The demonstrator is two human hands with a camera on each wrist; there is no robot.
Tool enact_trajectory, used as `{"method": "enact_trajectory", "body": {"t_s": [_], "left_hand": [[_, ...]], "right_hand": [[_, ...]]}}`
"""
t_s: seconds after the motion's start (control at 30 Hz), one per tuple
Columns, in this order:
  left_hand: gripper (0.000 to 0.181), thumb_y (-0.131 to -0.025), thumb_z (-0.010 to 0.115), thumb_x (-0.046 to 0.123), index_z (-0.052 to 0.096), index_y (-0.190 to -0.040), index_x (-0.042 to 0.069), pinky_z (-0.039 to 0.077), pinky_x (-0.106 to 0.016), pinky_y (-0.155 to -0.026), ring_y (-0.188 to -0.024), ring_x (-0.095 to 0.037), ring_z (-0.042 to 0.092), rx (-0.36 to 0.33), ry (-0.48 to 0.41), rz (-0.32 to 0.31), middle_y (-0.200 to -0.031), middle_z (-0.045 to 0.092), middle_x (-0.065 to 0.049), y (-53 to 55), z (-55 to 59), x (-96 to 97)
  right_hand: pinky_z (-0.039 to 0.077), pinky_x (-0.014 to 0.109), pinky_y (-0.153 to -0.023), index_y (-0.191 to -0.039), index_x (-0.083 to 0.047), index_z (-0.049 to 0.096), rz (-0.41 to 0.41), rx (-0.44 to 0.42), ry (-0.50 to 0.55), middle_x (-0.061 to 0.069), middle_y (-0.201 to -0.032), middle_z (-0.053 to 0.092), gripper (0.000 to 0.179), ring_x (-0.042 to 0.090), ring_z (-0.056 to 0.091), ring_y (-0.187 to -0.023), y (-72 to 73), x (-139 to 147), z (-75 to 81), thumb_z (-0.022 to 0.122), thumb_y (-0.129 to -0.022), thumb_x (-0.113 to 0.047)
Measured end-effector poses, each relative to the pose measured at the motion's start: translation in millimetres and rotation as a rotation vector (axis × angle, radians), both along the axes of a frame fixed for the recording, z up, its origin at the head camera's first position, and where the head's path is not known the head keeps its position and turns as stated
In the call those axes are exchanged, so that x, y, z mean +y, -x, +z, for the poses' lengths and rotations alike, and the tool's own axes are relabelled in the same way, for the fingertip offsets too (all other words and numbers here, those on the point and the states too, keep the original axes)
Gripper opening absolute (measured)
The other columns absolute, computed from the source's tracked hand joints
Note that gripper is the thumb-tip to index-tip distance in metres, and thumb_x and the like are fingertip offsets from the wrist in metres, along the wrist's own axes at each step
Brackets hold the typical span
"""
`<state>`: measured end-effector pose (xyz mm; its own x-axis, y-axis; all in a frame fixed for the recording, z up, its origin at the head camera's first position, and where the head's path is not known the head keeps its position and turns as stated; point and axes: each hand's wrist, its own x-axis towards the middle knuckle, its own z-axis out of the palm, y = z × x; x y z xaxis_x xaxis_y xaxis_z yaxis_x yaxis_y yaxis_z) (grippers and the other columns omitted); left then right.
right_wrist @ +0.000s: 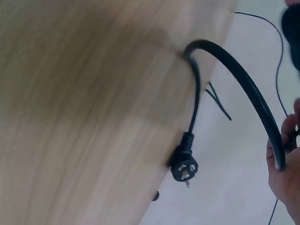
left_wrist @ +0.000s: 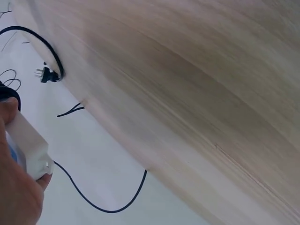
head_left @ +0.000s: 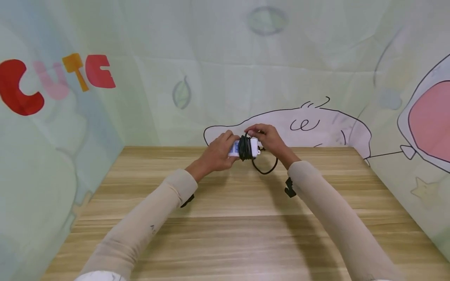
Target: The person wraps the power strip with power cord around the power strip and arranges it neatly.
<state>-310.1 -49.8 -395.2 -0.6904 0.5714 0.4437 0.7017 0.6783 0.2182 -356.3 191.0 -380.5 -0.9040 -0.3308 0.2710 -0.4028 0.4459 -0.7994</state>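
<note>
A white power strip (head_left: 254, 147) with blue sockets is held up over the back of the table, black cord (head_left: 245, 147) wound several times round its middle. My left hand (head_left: 220, 153) grips its left end, thumb below and fingers above. With thumb and fingers, my right hand (head_left: 268, 137) pinches the cord at the top of the coil. A loose loop of cord hangs below the right hand. In the right wrist view the cord's free end carries a black three-pin plug (right_wrist: 184, 164), near the table's back edge. The left wrist view shows one white end (left_wrist: 30, 145) of the strip.
The wood-grain table (head_left: 225, 234) stretches from the person to a printed backdrop (head_left: 225, 89) behind its back edge. Similar printed cloth stands along the left and right sides. Dark wrist mounts (head_left: 290, 188) sit under both sleeves.
</note>
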Motion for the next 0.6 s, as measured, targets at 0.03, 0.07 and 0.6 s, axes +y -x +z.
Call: {"method": "enact_trajectory", "body": {"t_s": [0.03,0.07,0.6], "left_hand": [[0.057,-0.096,0.087,0.017,0.063,-0.144,-0.001,0.060,-0.048,-0.100,-0.113,-0.032,0.064,-0.010,-0.012,-0.005,-0.129,0.062,-0.017,-0.4,0.9,-0.2],[0.057,-0.096,0.087,0.017,0.063,-0.144,-0.001,0.060,-0.048,-0.101,-0.113,-0.032,0.064,-0.018,-0.024,-0.014,-0.129,0.062,-0.017,-0.9,2.1,-0.2],[0.056,-0.097,0.086,0.018,0.064,-0.145,-0.001,0.061,-0.046,-0.099,-0.110,-0.030,0.064,0.012,-0.075,-0.056,-0.128,0.062,-0.016,-5.2,10.6,8.2]], "right_hand": [[0.054,0.044,-0.108,-0.136,-0.002,0.078,-0.017,0.003,0.001,0.018,-0.142,0.077,0.031,0.029,0.069,-0.126,0.2,-0.5,-2.2,0.061,-0.118,-0.021],[0.055,0.042,-0.104,-0.135,-0.003,0.079,-0.036,0.001,0.002,0.018,-0.140,0.077,0.033,0.028,0.069,-0.122,0.9,-0.6,-4.6,0.061,-0.118,-0.024],[0.041,0.066,-0.129,-0.153,0.017,0.055,0.091,-0.016,0.037,0.043,-0.156,0.057,0.046,0.058,0.053,-0.149,3.9,2.9,-43.5,0.056,-0.114,-0.006]]}}
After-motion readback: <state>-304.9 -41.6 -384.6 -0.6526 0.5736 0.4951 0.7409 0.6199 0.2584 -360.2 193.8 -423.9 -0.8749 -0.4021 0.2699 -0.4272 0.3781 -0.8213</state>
